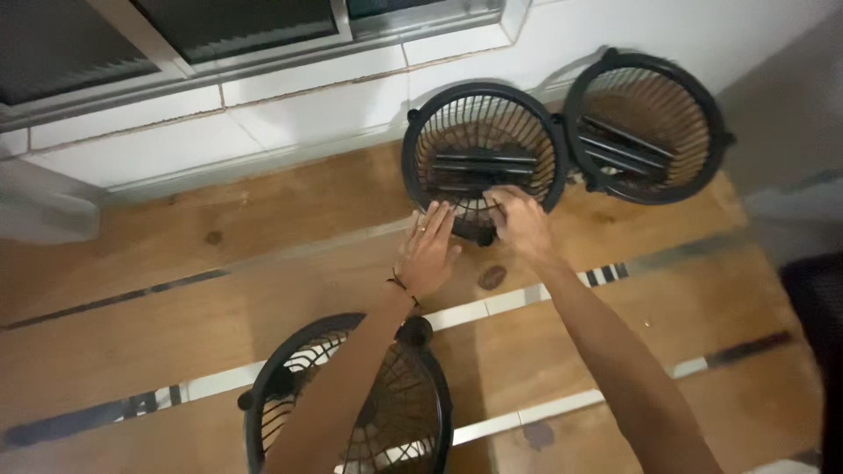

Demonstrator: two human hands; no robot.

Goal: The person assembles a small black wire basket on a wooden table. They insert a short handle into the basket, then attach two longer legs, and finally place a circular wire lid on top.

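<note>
A round black fan grille (484, 149) leans upright against the white tiled wall, on a wooden slatted surface. My left hand (428, 250) lies flat with fingers spread at the grille's lower left edge, its fingertips touching the rim. My right hand (522, 221) rests on the grille's lower right rim, fingers curled onto the wires. A thin dark band circles my left wrist. A second black grille (648, 125) leans against the wall just right of the first.
A third black fan grille (399, 412) lies on the wooden slats (263, 263) under my left forearm. Gaps run between the slats. A window frame (219, 44) sits above the white tiled ledge. A dark object (817, 333) is at the right edge.
</note>
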